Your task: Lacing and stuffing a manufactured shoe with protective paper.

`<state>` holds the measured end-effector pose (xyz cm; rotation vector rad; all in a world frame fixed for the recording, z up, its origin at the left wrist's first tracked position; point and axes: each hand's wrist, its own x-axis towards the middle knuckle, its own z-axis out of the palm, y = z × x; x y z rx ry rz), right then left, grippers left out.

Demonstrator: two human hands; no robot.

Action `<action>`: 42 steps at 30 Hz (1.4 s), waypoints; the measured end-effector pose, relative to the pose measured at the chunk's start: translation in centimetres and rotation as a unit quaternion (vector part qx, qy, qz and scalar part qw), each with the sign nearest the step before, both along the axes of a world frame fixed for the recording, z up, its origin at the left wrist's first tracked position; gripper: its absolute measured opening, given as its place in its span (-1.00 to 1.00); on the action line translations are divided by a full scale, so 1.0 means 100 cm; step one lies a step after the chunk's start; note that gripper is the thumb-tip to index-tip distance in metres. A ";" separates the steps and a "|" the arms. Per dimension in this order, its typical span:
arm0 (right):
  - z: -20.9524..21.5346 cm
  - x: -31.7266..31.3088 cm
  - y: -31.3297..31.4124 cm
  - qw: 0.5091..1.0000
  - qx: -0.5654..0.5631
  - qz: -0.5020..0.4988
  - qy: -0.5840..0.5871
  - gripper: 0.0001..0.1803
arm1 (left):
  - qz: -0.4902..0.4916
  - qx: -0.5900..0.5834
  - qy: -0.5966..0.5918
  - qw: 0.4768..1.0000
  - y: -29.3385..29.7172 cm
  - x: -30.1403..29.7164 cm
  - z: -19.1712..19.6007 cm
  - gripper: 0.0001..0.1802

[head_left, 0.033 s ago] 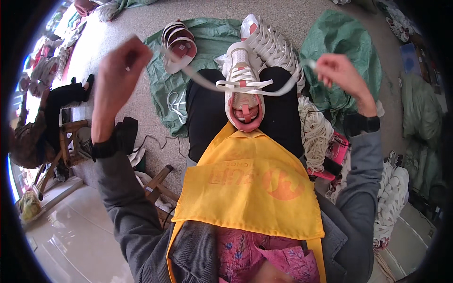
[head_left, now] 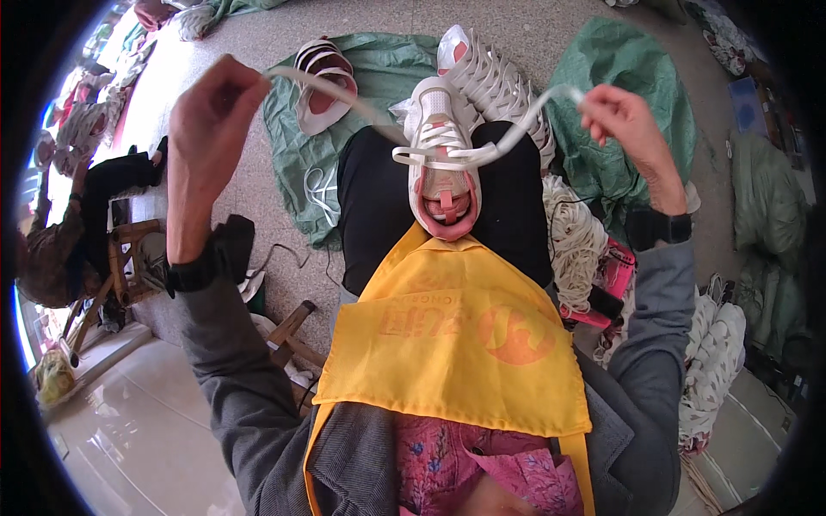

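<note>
**Lacing a shoe held on the lap**

Pulling outward, both hands draw a white lace [head_left: 447,155] taut across a white and pink shoe [head_left: 443,168] that rests on the person's lap, toe pointing away, above a yellow apron [head_left: 456,344]. The left hand [head_left: 206,129] is clenched on one end of the lace, raised high at the left; the right hand [head_left: 624,120] pinches the other end between fingers and thumb at the right. The lace is flat, soft and limp, probably light and easy to slip through a loose grasp, so it is best taken close to its ends, as here. The shoe looks light and fairly stiff in the sole, steady only while the knees support it.

On the floor ahead lie green sheets [head_left: 619,77], a second shoe [head_left: 323,82] lying open-side up, and a row of white soles or shoes [head_left: 503,82]. A heap of pale cord [head_left: 572,236] sits beside the right knee. Another seated person [head_left: 60,249] works at far left, well apart. Nothing lies between the hands and the shoe.
</note>
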<state>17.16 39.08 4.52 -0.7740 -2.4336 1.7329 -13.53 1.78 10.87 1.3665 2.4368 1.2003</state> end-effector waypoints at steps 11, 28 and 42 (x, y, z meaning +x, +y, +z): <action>-0.086 0.008 -0.113 0.980 -0.195 -0.008 0.026 -0.81 | -0.081 -0.122 -0.365 0.920 -0.002 0.087 -0.117 -0.89; -0.110 -0.020 -0.142 0.965 -0.184 -0.113 0.147 -0.90 | -0.043 0.097 -0.497 0.861 0.009 0.100 -0.133 -0.88; -0.077 -0.031 -0.159 0.962 0.231 -0.016 0.148 -0.82 | -0.057 0.110 -0.483 0.867 0.010 0.110 -0.156 -0.91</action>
